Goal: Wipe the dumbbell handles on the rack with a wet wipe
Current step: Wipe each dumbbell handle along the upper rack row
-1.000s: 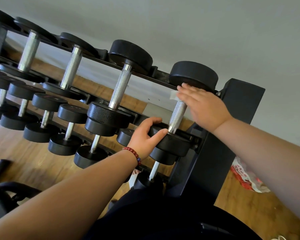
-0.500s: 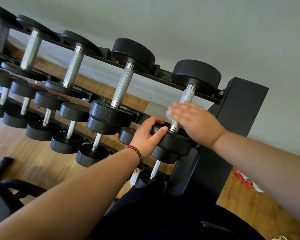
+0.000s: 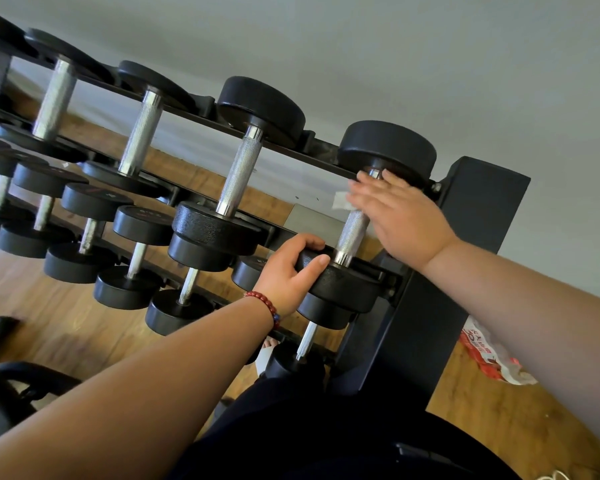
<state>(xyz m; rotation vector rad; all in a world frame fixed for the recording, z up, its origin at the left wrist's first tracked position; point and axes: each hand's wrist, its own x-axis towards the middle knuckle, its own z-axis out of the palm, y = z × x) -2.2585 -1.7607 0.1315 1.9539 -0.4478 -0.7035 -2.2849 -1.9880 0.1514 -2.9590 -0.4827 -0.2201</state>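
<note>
your right hand (image 3: 406, 220) lies flat over the upper end of the handle (image 3: 347, 244) of the last dumbbell (image 3: 358, 220) on the top row of the rack (image 3: 482, 209), beside the end post. the fingers are nearly straight and together, and they press the wet wipe (image 3: 340, 200) on the steel. only a white corner of the wipe shows past the fingertips. your left hand (image 3: 288, 275) grips the near head (image 3: 343, 285) of this dumbbell, fingers over the top edge and thumb on the face toward the handle.

for a good wipe, i think it is better to fold the fingers around the bar, so the wipe touches also the underside, and to slide along the full length, from the far head (image 3: 387, 150) to the near one. let the left hand stop the dumbbell from rolling.

the handle is a bright steel cylinder with fine knurling, which probably holds dirt in the grooves, so some pressure will help. the heads are thick black discs with a matt, slightly grainy surface.
</note>
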